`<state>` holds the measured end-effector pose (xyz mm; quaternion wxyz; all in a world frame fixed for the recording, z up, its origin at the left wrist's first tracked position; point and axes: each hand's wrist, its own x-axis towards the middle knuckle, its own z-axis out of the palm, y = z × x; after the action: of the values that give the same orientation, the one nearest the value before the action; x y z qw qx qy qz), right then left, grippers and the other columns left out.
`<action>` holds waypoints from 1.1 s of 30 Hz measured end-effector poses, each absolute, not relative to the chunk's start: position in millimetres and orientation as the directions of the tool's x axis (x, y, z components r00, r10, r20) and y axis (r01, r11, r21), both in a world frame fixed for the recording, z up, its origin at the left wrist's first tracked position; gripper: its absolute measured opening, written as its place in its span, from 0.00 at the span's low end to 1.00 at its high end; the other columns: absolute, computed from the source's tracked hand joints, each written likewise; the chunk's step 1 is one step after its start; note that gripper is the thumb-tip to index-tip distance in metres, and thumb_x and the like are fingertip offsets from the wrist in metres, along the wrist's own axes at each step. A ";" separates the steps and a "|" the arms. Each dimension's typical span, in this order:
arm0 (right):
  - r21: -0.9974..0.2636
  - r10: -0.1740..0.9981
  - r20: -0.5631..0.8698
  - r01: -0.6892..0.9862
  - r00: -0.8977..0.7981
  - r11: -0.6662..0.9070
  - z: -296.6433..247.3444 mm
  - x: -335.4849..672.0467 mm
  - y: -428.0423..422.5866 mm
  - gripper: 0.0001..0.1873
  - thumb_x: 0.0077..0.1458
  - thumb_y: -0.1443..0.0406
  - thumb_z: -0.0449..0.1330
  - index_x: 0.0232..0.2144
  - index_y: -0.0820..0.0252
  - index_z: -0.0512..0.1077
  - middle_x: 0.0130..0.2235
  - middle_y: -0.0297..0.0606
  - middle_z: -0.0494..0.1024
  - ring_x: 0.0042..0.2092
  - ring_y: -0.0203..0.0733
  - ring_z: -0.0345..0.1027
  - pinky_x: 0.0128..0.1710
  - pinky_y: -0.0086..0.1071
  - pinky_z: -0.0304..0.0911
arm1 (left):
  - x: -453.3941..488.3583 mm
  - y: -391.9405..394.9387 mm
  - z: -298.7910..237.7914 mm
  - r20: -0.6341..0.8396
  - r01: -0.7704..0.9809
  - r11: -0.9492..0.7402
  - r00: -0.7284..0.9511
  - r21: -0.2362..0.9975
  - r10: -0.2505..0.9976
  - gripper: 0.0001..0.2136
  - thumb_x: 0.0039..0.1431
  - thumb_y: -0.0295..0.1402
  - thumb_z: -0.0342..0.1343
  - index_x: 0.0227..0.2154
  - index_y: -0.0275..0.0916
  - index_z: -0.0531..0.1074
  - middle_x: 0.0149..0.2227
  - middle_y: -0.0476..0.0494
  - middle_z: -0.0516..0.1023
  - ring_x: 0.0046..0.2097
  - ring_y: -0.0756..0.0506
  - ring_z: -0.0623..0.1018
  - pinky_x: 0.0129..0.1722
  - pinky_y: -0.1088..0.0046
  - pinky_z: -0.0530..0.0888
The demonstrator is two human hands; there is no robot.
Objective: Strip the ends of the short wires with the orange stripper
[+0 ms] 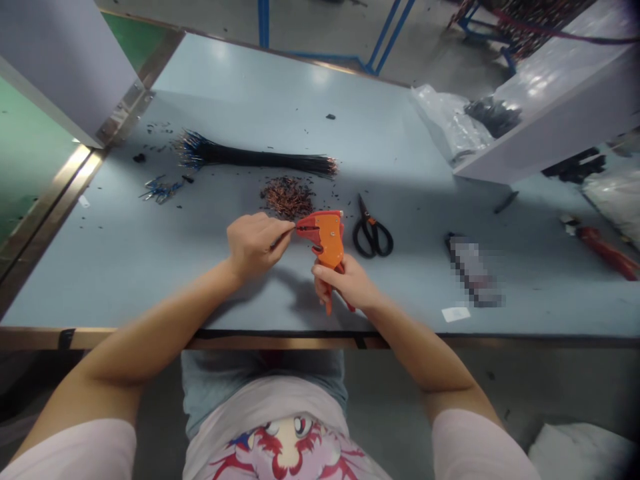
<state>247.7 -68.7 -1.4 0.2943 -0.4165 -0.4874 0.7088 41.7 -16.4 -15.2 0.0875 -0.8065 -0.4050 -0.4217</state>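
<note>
My right hand (345, 283) grips the handles of an orange automatic wire stripper (327, 240), holding it upright over the blue-grey workbench (240, 87). My left hand (256, 245) pinches a thin wire (283, 235) and holds its end at the stripper's jaws. Behind my hands lie a long bundle of black wires (255, 158) with blue-tipped ends at the left and a heap of short copper-coloured wire pieces (287, 197). Black-handled scissors (373, 233) lie just right of the stripper, untouched.
Small blue-and-metal wire pieces (161, 190) lie at the bench's left. A pixelated object (473, 270) and a red-handled tool (605, 252) lie to the right. A clear plastic bag (450, 123) sits under a white shelf (565, 100). A white panel (65, 60) stands at the far left.
</note>
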 end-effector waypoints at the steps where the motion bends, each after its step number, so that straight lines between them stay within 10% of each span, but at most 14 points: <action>1: -0.938 0.831 -0.304 -0.005 -0.466 -0.346 -1.5 247.6 -69.3 0.20 0.53 0.56 0.62 0.18 0.61 0.63 0.15 0.29 0.67 0.15 0.32 0.62 0.11 0.25 0.61 | 41.9 -17.1 -14.7 0.755 0.728 -0.658 0.318 0.194 0.574 0.06 0.57 0.32 0.55 0.33 0.42 0.77 0.26 0.50 0.79 0.27 0.50 0.73 0.28 0.71 0.62; 13: -0.803 0.839 -0.248 -0.381 -0.484 -0.458 -12.5 260.9 -53.0 0.23 0.46 0.52 0.67 0.39 0.61 0.69 0.36 0.39 0.76 0.36 0.44 0.75 0.40 0.44 0.72 | 41.1 -11.6 -14.7 0.695 0.745 -0.570 0.204 0.347 0.689 0.06 0.58 0.33 0.55 0.31 0.41 0.77 0.26 0.50 0.79 0.27 0.49 0.74 0.29 0.70 0.63; 22: -0.905 0.959 -0.222 -0.327 -0.178 -0.270 -13.8 251.2 -54.2 0.22 0.42 0.62 0.70 0.38 0.58 0.66 0.34 0.33 0.73 0.35 0.40 0.73 0.39 0.41 0.72 | 47.0 -21.2 -9.2 0.802 0.651 -0.759 0.470 -0.032 0.369 0.03 0.56 0.28 0.58 0.32 0.43 0.72 0.28 0.55 0.80 0.34 0.48 0.75 0.33 0.67 0.62; 33: -0.971 0.975 -0.157 -0.157 -0.156 -0.181 -8.6 249.8 -56.1 0.16 0.45 0.62 0.67 0.35 0.57 0.66 0.30 0.31 0.71 0.31 0.38 0.71 0.36 0.39 0.72 | 55.6 -34.0 -8.5 0.752 0.565 -0.819 0.582 -0.101 0.309 0.04 0.58 0.27 0.55 0.29 0.43 0.72 0.25 0.53 0.77 0.27 0.50 0.68 0.23 0.70 0.55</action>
<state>249.8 -56.1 -8.6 0.4596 -0.4593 -0.4452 0.6161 55.6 -34.0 -8.5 0.1675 -0.8734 -0.2503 -0.3827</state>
